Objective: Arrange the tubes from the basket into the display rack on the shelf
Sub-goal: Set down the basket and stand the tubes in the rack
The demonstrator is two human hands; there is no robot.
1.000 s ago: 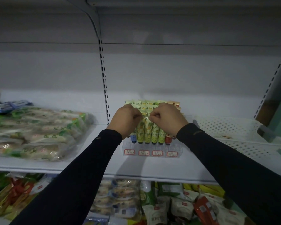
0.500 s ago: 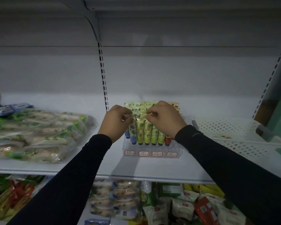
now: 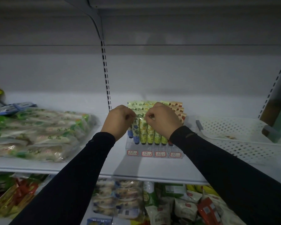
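Observation:
A clear display rack (image 3: 154,151) with small red-framed labels stands on the white shelf (image 3: 152,169). It holds several upright tubes (image 3: 150,133), green, yellow and blue-patterned, with red ones at the right. My left hand (image 3: 118,121) pinches the flat top of the blue-patterned tube (image 3: 135,130) in the front row. Beside it my right hand (image 3: 162,120) pinches the top of a yellow tube (image 3: 143,129). The fingertips are partly hidden behind the knuckles. The white perforated basket (image 3: 243,143) sits on the shelf to the right.
Clear bags of green-packed goods (image 3: 37,135) fill the shelf's left side. A perforated upright (image 3: 106,78) divides the back wall. Packaged goods (image 3: 120,200) crowd the lower shelf. The basket's visible part holds almost nothing.
Both hands have shifted a little to the left along the front row of tubes, staying at the tube tops. The view has tilted slightly.

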